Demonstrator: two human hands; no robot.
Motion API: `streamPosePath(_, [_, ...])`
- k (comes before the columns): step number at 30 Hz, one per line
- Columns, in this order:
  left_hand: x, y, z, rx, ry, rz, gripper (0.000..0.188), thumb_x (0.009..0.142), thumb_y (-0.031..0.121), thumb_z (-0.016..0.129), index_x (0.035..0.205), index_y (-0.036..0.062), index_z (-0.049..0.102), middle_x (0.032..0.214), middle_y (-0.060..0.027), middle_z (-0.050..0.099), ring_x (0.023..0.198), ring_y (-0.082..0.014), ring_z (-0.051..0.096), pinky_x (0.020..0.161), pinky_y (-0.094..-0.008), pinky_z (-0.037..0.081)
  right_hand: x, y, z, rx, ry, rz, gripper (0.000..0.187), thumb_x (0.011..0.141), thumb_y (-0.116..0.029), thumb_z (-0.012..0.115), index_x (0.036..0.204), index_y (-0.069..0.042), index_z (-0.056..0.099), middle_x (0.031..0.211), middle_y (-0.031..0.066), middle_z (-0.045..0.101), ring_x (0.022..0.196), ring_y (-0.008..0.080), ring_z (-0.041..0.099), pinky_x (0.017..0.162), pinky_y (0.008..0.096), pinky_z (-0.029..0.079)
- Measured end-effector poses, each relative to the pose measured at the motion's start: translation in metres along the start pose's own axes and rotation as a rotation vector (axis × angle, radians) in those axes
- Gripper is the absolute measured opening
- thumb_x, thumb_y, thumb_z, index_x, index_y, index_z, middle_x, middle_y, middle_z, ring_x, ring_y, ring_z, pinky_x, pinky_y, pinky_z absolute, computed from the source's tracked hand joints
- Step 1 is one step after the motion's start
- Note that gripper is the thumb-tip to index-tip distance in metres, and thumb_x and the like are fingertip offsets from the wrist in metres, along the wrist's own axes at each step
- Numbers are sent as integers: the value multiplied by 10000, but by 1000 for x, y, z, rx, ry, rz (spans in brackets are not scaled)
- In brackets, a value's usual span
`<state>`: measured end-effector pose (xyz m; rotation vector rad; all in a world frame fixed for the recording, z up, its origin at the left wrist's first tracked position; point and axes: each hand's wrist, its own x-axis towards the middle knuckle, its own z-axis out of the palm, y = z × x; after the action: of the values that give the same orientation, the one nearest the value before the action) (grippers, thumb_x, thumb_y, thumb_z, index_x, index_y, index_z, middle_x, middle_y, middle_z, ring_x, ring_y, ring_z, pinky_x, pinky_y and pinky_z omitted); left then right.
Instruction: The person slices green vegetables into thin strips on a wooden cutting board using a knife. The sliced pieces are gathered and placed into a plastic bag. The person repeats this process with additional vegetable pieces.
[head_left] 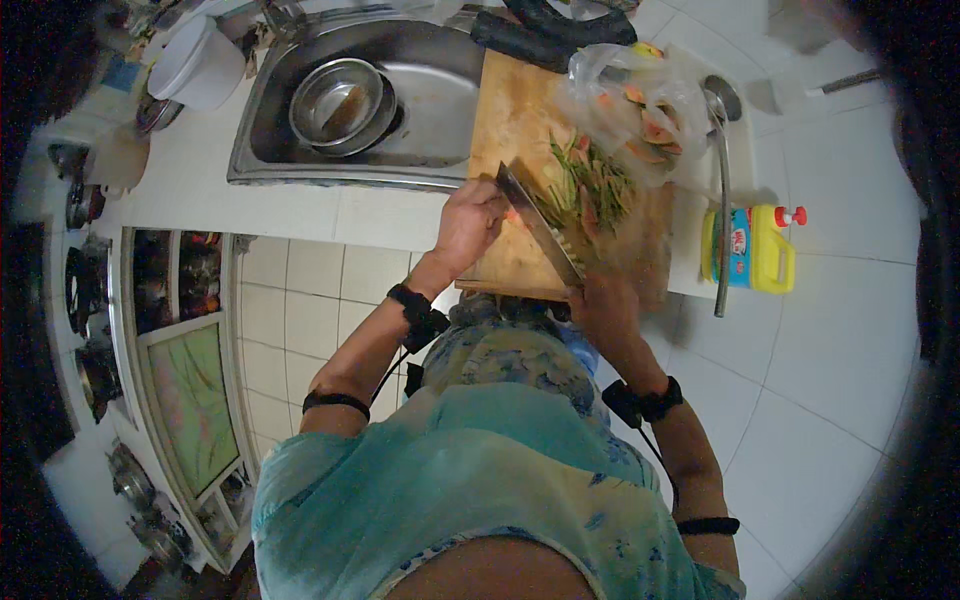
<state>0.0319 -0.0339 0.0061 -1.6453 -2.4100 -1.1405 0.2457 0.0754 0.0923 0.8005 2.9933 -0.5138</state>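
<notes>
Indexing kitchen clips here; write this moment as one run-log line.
right hand: gripping knife | left hand: near knife tip | cutting board: cut green-and-pink pieces | plastic bag: on board | sink: metal bowl

The one view looks steeply down from head height, past the patterned shirt [450, 450] toward the sink [435, 110] and desk [290, 210]. Wide and fairly near, it darkens at its rounded rim.

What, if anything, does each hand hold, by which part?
The right hand holds the knife at its near, handle end; whether the left hand holds anything cannot be told.
</notes>
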Motion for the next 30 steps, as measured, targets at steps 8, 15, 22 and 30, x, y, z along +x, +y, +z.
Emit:
streamPosePath(8, [-3,-4,3,-17,37,60,272,557,19,644,821,71,684,942,-85,605,914,-293,559,751,-362,491,6,-2,18,-81,-139,-27,170,721,-204,633,707,-36,613,663,179,596,623,379,585,567,480,473])
streamPosePath(15, [-2,-5,2,1,-16,9,236,592,32,651,822,74,681,945,-88,612,907,-303,566,753,-377,493,26,-10,50,-14,245,18,204,729,-210,605,875,-69,615,661,157,606,616,380,592,573,486,474])
streamPosePath(22, [3,-3,-2,61,-70,19,194,636,56,676,828,77,678,881,-79,600,842,-289,575,727,-390,495,21,0,22,-37,92,1,425,777,-151,585,1178,-48,493,935,205,627,794,374,608,671,496,497])
streamPosePath(30, [-2,-4,4,-9,23,18,156,676,78,689,831,89,671,907,-81,609,833,-298,570,726,-391,492,7,-2,23,-86,94,-45,190,746,-209,584,778,-27,626,674,197,616,616,387,608,579,495,484])
